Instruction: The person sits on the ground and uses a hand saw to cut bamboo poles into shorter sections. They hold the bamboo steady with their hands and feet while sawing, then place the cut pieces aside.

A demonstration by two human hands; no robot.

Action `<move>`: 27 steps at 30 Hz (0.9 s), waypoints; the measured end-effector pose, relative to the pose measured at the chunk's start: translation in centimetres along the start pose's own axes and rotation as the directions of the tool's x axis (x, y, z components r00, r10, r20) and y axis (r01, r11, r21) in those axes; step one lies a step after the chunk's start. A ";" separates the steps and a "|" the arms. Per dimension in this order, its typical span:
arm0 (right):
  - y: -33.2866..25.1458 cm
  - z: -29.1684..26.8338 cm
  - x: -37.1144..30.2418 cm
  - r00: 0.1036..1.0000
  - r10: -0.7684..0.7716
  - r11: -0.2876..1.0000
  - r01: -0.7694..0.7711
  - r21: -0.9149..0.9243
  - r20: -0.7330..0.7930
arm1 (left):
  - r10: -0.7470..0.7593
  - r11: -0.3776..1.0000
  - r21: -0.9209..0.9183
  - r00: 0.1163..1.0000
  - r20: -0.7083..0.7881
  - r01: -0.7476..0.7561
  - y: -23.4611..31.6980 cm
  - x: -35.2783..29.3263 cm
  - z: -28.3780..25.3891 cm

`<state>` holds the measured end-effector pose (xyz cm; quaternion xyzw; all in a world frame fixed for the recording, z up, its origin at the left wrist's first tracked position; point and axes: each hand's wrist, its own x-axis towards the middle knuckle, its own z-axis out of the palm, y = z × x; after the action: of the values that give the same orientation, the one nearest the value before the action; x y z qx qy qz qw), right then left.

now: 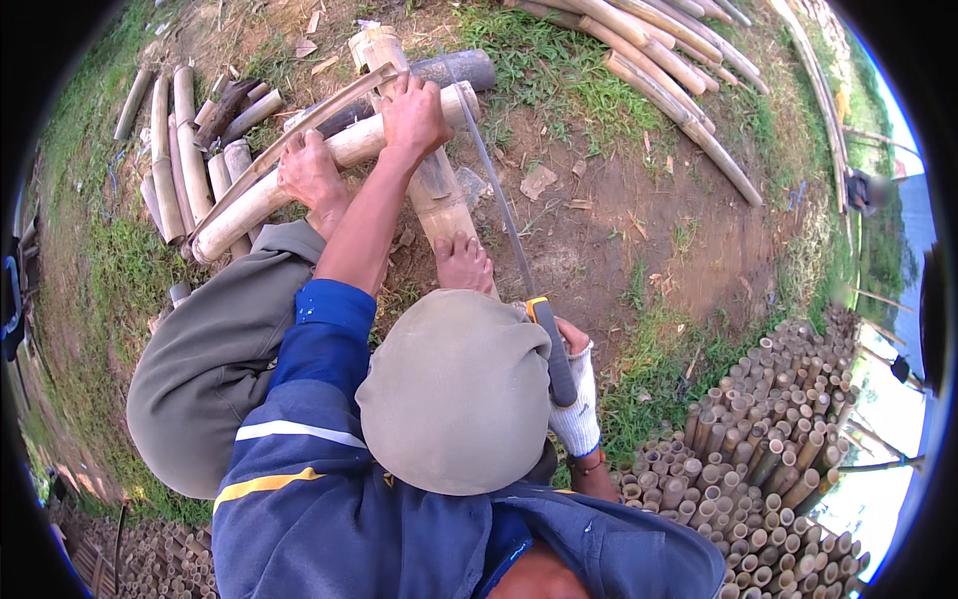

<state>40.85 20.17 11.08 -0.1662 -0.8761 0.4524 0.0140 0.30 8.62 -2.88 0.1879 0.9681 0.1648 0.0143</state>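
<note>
A pale bamboo pole (354, 143) lies slantwise across a thicker bamboo pole (437, 195) on the ground. My bare left hand (415, 116) is closed over it near its right end, fingers reaching the tip of a thin split bamboo strip (267, 158) laid along its far side. In my right hand (576, 394), in a white knit glove, is the dark handle with yellow trim of a handsaw (504, 200). The saw's long blade points away, passing at the pole's right end; contact is unclear. My left foot (311, 178) presses on the pole, my right foot (464, 264) on the thicker one.
Short bamboo pieces (185, 140) lie in a heap at the left. Long poles (679, 100) are stacked at the far right. Many upright cut bamboo lengths (768, 459) stand packed at the near right. A dark pole (464, 70) lies just beyond the work.
</note>
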 end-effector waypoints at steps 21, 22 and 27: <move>1.6 0.5 4.6 0.998 -0.055 0.997 0.055 -0.051 -0.009 | 0.027 0.999 0.021 0.998 -0.061 -0.026 0.4 0.0 0.3; 3.6 2.0 8.2 0.990 -0.132 0.987 0.127 -0.095 -0.049 | 0.039 0.999 0.001 0.996 -0.077 -0.039 0.8 -0.2 0.7; -1.2 6.2 22.2 0.984 -0.162 0.929 0.177 0.325 -0.072 | 0.056 0.998 -0.021 0.988 -0.145 -0.060 0.4 0.8 1.8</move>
<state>18.45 21.42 5.61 -0.0952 -0.7985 0.5859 0.0997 -0.10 9.81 -4.38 0.2034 0.9586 0.1908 -0.0583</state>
